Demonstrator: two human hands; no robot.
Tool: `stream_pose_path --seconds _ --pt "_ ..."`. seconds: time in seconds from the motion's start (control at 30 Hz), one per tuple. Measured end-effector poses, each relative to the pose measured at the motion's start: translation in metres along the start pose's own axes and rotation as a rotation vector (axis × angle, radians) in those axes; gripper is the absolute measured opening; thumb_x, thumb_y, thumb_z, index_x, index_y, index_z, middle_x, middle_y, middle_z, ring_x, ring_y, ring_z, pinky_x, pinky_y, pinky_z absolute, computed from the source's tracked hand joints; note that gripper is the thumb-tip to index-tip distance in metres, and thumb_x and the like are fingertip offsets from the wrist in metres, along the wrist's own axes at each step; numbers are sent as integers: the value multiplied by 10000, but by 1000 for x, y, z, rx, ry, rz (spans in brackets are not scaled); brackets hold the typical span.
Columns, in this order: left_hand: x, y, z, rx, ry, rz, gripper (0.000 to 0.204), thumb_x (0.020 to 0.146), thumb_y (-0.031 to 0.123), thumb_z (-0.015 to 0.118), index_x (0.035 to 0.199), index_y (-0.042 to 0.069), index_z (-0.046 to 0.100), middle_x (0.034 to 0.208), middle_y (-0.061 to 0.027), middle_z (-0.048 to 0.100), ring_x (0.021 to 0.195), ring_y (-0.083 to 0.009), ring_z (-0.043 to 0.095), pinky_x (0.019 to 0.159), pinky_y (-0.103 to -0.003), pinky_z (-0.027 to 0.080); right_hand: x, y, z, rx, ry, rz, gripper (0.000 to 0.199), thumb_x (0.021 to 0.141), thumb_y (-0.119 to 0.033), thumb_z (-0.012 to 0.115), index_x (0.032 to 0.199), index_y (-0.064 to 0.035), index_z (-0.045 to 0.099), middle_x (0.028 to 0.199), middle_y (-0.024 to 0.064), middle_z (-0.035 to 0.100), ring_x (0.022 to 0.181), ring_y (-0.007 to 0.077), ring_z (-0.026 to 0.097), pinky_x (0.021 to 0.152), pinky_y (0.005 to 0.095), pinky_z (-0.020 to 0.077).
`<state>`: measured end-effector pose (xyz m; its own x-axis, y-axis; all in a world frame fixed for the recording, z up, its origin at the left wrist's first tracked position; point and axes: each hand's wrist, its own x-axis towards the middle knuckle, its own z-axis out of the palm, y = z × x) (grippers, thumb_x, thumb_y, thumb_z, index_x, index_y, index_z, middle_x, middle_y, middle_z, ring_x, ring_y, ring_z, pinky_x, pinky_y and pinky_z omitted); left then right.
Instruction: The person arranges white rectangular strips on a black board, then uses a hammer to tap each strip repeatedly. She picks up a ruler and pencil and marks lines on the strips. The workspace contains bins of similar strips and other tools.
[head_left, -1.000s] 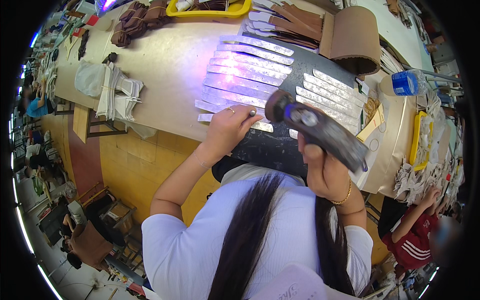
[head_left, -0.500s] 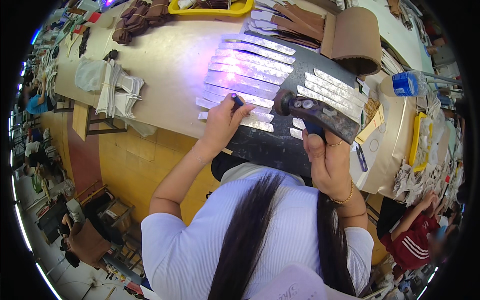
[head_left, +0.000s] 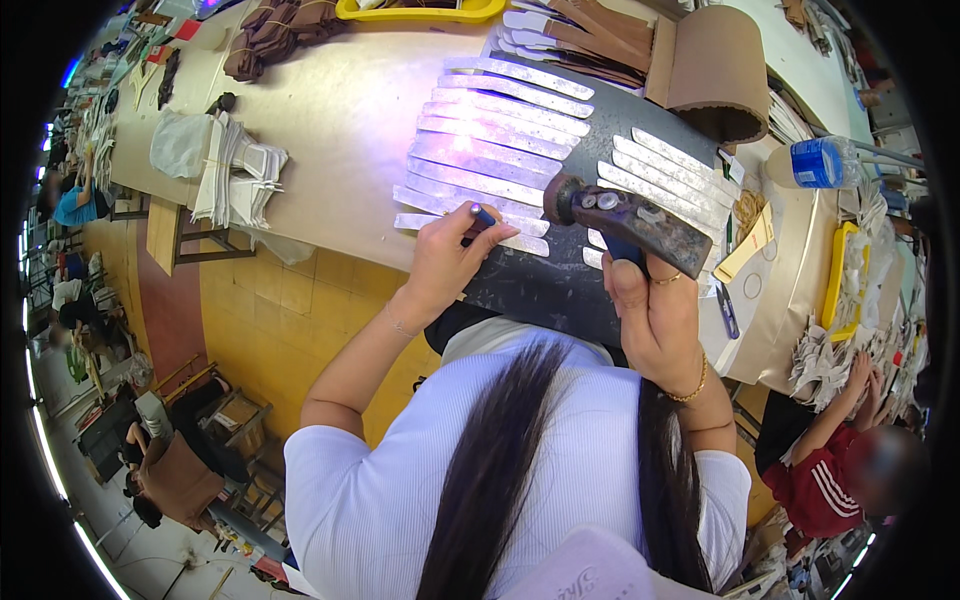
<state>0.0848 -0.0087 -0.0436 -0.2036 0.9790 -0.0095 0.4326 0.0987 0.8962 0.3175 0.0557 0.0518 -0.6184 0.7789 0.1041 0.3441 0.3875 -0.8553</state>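
My left hand [head_left: 452, 254] pinches a short dark punch [head_left: 484, 215] over the nearest silvery strips [head_left: 480, 184]. Its lower tip is hidden by my fingers. In my right hand [head_left: 660, 325] is a hammer [head_left: 640, 222], its dark, worn metal head raised to the right of the punch and apart from it. My fist covers most of the blue handle. Flat strips lie side by side in a left row and a shorter right row [head_left: 668, 172] on a black board [head_left: 540, 292]. A purple-white glare washes over the middle of the left row.
Beyond the board are brown and white strips [head_left: 590, 35] and a curled brown cardboard sheet [head_left: 712, 75]. A blue-labelled bottle [head_left: 818, 163], a yellow slip [head_left: 745, 250] and small cutters [head_left: 727, 312] lie to the right. White bundles [head_left: 240, 170] lie left. A person in red [head_left: 820, 470] sits at right.
My left hand with the punch has shifted slightly right and down along the near strips. The hammer head has moved slightly left, still raised.
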Motion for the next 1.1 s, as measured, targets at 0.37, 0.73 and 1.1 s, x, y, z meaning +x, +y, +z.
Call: stream_pose_path --seconds 0.37,0.73,1.1 --pt "2 0 6 19 47 90 169 866 157 771 885 24 668 608 -94 585 506 -203 550 509 -312 440 -1 0 -2 -9 19 17 399 1059 -292 475 1271 37 553 806 47 591 627 88 513 571 230 429" --pt "-5 14 5 325 -44 389 203 817 130 760 970 70 641 854 -84 681 781 -259 672 675 -370 532 5 -17 -13 90 -26 -210 403 1005 -230 512 1323 18 514 977 102 608 691 158 550 619 257 466" --pt "-16 4 10 205 80 152 213 896 193 739 916 27 607 677 -134 644 603 -316 646 558 -384 502 -9 -9 -11 -56 81 190 246 892 -153 731 1034 16 622 755 55 634 606 144 573 610 282 484"
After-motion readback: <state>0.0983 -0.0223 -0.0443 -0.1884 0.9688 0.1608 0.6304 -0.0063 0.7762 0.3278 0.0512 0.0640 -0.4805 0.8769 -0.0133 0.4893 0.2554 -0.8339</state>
